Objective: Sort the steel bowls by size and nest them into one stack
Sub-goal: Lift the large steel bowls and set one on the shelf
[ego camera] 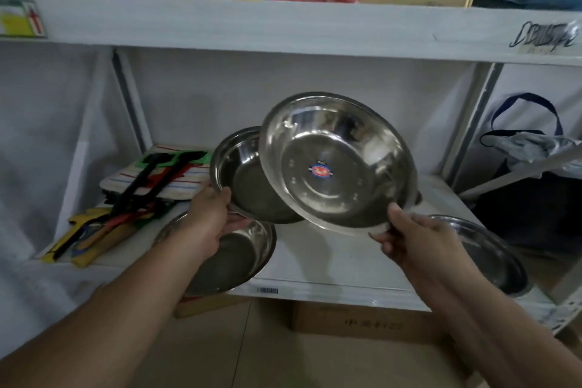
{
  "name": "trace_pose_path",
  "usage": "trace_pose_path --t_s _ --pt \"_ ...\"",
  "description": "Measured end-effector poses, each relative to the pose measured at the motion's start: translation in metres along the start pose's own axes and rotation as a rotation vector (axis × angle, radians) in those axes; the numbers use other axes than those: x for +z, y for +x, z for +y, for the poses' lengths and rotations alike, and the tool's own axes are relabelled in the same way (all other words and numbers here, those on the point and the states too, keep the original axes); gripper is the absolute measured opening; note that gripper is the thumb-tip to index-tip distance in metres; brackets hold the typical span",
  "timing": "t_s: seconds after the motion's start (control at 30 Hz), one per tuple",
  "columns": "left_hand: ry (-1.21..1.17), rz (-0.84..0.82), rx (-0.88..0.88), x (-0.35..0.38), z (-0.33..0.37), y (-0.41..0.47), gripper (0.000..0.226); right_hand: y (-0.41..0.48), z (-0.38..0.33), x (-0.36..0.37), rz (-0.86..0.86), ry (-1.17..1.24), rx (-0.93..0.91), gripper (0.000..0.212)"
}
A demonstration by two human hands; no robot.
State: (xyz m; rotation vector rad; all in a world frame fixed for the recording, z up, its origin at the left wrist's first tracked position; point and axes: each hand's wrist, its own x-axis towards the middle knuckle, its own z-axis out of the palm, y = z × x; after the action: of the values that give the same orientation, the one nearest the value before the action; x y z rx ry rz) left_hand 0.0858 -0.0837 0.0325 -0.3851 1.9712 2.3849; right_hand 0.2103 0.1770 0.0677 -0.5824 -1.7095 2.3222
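Observation:
My right hand (412, 239) grips the near rim of a large steel bowl (337, 164) with a red and blue sticker inside, tilted toward me above the shelf. My left hand (209, 217) holds the near rim of a second steel bowl (242, 176), also tilted, which is partly hidden behind the large one. Two more steel bowls rest on the white shelf (315, 255): one (236, 255) under my left hand and wrist, another (491, 255) at the right, partly behind my right forearm.
Striped cloths with black-handled tools (157, 179) and yellow packets (91, 236) lie on the shelf's left side. The upper shelf (252, 25) carries sponges and plastic goods. A bag (529, 148) hangs at the right. Cardboard boxes (371, 321) sit on the floor below.

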Motion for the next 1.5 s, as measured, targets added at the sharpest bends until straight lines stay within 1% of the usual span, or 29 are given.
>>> trace_pose_path --t_s 0.13,0.27,0.37,0.53,0.63,0.7,0.77,0.8,0.87,0.93,0.97,1.03,1.1,1.17,1.27,1.33,1.4,1.47,1.5 --pt "-0.018 -0.04 -0.012 -0.011 -0.009 -0.034 0.034 0.003 -0.006 0.031 -0.047 -0.077 0.002 0.023" --pt "-0.042 -0.055 -0.012 -0.025 -0.011 -0.057 0.031 0.007 0.007 0.052 -0.105 -0.174 0.029 0.025" --pt "-0.023 -0.055 0.01 -0.037 -0.012 -0.065 0.026 0.008 0.019 0.058 -0.128 -0.304 0.03 0.025" --pt "-0.034 -0.022 -0.045 -0.056 -0.017 -0.067 0.027 0.012 0.031 0.062 -0.162 -0.495 0.044 0.027" --pt "-0.042 -0.014 -0.053 -0.062 -0.019 -0.063 0.027 0.015 0.035 0.064 -0.148 -0.644 0.009 0.029" --pt "-0.037 -0.011 -0.051 -0.067 -0.018 -0.062 0.028 0.019 0.036 0.065 -0.167 -0.597 0.03 0.028" --pt "-0.01 -0.033 -0.05 -0.072 -0.015 -0.061 0.029 0.022 0.037 0.07 -0.196 -0.465 0.061 0.019" --pt "0.007 -0.052 -0.056 -0.075 -0.012 -0.062 0.03 0.025 0.036 0.073 -0.193 -0.445 0.047 0.013" --pt "0.007 -0.059 -0.09 -0.085 -0.003 -0.061 0.039 0.031 0.035 0.083 -0.178 -0.414 0.005 0.004" --pt "0.013 -0.017 -0.105 -0.097 0.004 -0.056 0.048 0.038 0.036 0.097 -0.196 -0.365 0.02 0.006" --pt "0.052 0.011 -0.094 -0.102 0.006 -0.052 0.046 0.042 0.04 0.106 -0.208 -0.355 0.036 0.008" --pt "0.188 0.078 -0.076 -0.113 0.005 -0.044 0.033 0.049 0.051 0.122 -0.216 -0.397 0.046 0.007" --pt "0.382 0.149 -0.071 -0.126 -0.004 -0.032 0.027 0.056 0.067 0.135 -0.214 -0.473 0.04 0.009" --pt "0.623 0.183 -0.034 -0.142 -0.016 -0.02 0.03 0.061 0.085 0.143 -0.21 -0.581 0.035 0.009" --pt "0.956 0.151 -0.041 -0.158 -0.033 -0.008 0.038 0.067 0.114 0.145 -0.169 -0.777 -0.002 0.015" --pt "1.054 0.15 -0.032 -0.159 -0.043 -0.005 0.041 0.068 0.131 0.142 -0.146 -0.911 -0.053 0.016" --pt "1.147 0.153 0.007 -0.159 -0.051 -0.003 0.043 0.068 0.142 0.14 -0.135 -1.034 -0.108 0.023" --pt "1.264 0.149 0.027 -0.16 -0.058 -0.002 0.042 0.067 0.149 0.136 -0.116 -1.096 -0.143 0.032" --pt "1.301 0.149 0.025 -0.16 -0.06 -0.002 0.041 0.067 0.151 0.134 -0.113 -1.093 -0.147 0.032"
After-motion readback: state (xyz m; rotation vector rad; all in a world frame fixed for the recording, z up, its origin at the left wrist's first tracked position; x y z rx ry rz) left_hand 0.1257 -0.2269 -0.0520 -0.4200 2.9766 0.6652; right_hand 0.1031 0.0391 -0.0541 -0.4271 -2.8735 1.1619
